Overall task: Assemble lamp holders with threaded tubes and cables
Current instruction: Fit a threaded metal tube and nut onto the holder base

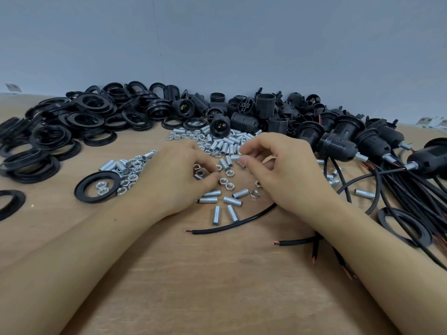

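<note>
Right hand: the right hand (278, 170) was curled, pinching a short threaded tube (235, 157) between thumb and fingertips, just above the scattered metal parts.
Left hand: the left hand (179, 175) lay knuckles up, its fingertips bent down onto a nut (199, 176) among loose nuts; whether it actually pinched one I could not tell.
Tubes and nuts: a heap of tubes (227, 145) lay beyond both hands, more loose ones (232, 200) between the wrists, and a second small heap (125, 165) to the left of the left hand.
Cable: one black cable (229, 226) ran across the worktop (217, 286) from under the right wrist, its bare end pointing left; two more cut ends (290, 243) showed beside the right forearm.
Lamp holders: loose black holders (242, 112) were piled along the wall, and holders already fitted with tubes and cables (372, 143) lay to the right.
Rings: a big spread of black rings (72, 122) filled the left side; one ring (96, 187) near the left hand had two nuts inside it, and another (406, 224) lay by the right forearm with cables crossing it.
</note>
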Demonstrator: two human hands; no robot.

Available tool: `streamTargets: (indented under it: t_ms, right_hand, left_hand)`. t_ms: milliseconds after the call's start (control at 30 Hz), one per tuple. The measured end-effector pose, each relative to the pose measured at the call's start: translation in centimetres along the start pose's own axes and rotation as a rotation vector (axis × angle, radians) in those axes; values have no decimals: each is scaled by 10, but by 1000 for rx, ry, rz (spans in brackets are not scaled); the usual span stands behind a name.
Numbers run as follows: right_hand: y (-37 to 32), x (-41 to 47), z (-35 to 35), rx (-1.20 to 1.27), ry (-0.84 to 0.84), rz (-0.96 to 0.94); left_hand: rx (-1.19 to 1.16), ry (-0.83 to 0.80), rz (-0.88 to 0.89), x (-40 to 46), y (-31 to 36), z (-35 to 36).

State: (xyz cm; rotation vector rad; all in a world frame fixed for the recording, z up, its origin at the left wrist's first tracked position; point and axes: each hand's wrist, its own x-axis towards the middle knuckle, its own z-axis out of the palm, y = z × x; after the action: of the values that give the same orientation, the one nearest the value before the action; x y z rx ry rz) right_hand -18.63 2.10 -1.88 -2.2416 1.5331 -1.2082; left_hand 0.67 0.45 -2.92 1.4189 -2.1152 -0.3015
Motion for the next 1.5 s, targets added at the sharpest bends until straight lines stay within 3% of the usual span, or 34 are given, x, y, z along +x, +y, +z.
streamTargets:
  t_ms: [200, 300, 433, 533, 733, 1000, 1233, 1500]
  right_hand:
    - [1, -1, 0, 3, -32, -32]
    - [1, -1, 0, 23, -18, -22]
    - [-1, -1, -2, 196, 21, 9]
    - [-4, -2, -3, 343, 50, 0]
    - [-11, -2, -2, 515, 163, -19]
    - [-12, -4, -3, 286, 178, -183]
    - [-10, 0, -6, 55, 197, -444]
    - [-10, -2, -8, -73, 207, -506]
  left_hand:
    - [-19, -50, 33, 0, -2, -4]
    - [-30, 21, 44, 1, -2, 0]
    - [-508, 196, 13, 3, 3, -4]
    - [-799, 147, 25, 1, 11, -7]
    - [-1095, 71, -58, 3, 11, -5]
    - [-1172, 27, -78, 2, 14, -5]
    - [-1193, 15, -96, 2, 13, -5]
    - [-1189, -51, -138, 3, 12, -5]
